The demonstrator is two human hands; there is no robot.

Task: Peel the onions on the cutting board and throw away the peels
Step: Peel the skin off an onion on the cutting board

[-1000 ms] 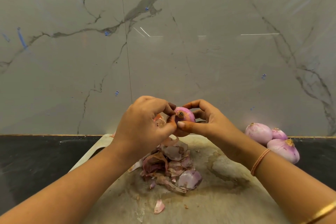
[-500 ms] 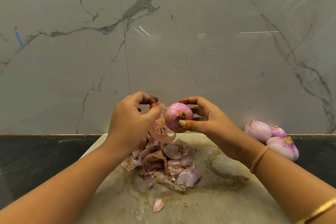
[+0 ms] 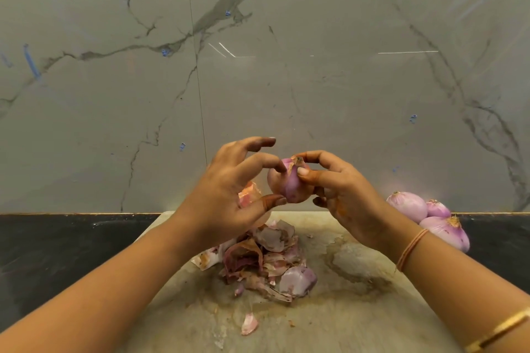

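Before us a black counter [image 3: 57, 252], on it our pale, stained cutting board [image 3: 358, 309], a heap of onion peels [image 3: 266, 261] mid-board, one loose peel [image 3: 249, 324] nearer us, three onions [image 3: 407, 205] clustered just right of the board.

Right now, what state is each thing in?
Onion: held above the board, partly peeled, a skin flap loose at its top.
Right hand: grips the onion, thumb and forefinger at the flap.
Left hand: fingers spread, forefinger and thumb tips at the onion; grip unclear.
Peels: piled on the board, not thrown away.
Scrap: lying apart, nearer the camera.
Three onions: look peeled, heaped off the board's right.
Board: stained.
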